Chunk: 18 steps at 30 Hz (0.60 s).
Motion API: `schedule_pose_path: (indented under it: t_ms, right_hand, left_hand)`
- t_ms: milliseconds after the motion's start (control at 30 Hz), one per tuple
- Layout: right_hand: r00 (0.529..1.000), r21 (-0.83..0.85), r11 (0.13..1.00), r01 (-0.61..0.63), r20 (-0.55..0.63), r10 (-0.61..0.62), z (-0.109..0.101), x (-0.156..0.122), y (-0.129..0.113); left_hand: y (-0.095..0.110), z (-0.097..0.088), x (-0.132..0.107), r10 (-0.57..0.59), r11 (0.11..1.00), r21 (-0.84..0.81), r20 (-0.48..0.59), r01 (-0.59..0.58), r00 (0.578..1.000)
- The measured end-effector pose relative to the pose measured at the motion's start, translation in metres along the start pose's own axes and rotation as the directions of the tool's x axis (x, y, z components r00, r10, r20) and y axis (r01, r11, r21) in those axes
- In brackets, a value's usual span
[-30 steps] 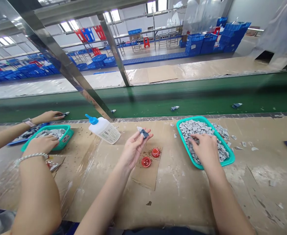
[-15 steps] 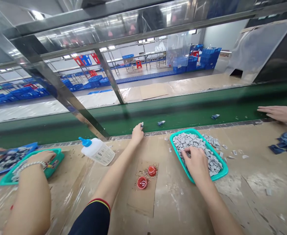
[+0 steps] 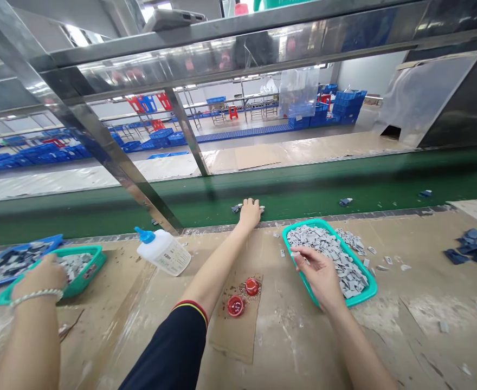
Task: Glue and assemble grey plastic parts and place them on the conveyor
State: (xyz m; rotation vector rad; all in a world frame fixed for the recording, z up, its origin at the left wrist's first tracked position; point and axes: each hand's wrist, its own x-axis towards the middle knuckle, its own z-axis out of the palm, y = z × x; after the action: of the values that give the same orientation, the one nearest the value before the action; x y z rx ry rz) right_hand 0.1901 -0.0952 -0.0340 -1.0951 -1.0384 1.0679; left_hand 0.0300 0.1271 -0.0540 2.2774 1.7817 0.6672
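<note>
My left hand reaches far forward onto the green conveyor belt, fingers stretched flat. A small blue-grey part lies on the belt at its left side and touches it. My right hand rests at the near left corner of the teal tray, which is heaped with small grey pieces. Its thumb and fingertips are pinched on one grey piece.
A white glue bottle lies on the bench; two red caps sit on a cardboard scrap. A co-worker's hand is at another teal tray on the left. Dark blue parts lie right. A slanted steel post crosses the belt.
My left hand went from in front of me out onto the belt with the small part. My right hand drew back from the heap to the tray's corner. Parts on the belt drifted right.
</note>
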Motion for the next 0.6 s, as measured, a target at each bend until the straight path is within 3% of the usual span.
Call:
schedule_pose_path:
  t_ms: [133,233,333,433,467,533,600]
  right_hand:
    - [0.989,0.072,0.996,-0.054,0.142,0.043,0.017,-0.012,0.003]
    - [0.969,-0.031,0.996,-0.089,0.229,0.094,0.03,-0.023,0.012]
    - [0.955,-0.173,0.982,-0.081,0.27,0.126,0.04,-0.03,0.022]
    - [0.934,-0.184,0.964,-0.191,0.268,0.236,0.047,-0.033,0.028]
    - [0.929,-0.172,0.956,-0.239,0.247,0.277,0.049,-0.033,0.029]
    - [0.925,-0.155,0.942,-0.299,0.197,0.325,0.051,-0.033,0.03]
    - [0.928,-0.151,0.941,-0.302,0.177,0.327,0.054,-0.033,0.03]
  left_hand:
    - [-0.003,-0.003,-0.006,-0.047,0.986,-0.158,0.057,0.056,0.997]
    - [-0.007,-0.017,-0.026,-0.097,0.941,-0.32,0.06,0.111,0.993]
    - [-0.009,-0.044,-0.068,-0.126,0.851,-0.506,0.065,0.142,0.99]
    - [-0.006,-0.079,-0.125,-0.132,0.737,-0.66,0.074,0.148,0.989]
    - [-0.005,-0.091,-0.144,-0.131,0.68,-0.719,0.078,0.147,0.988]
    - [-0.004,-0.11,-0.18,-0.169,0.376,-0.905,0.143,0.198,0.975]
    - [-0.002,-0.121,-0.209,-0.245,0.193,-0.949,0.197,0.247,0.949]
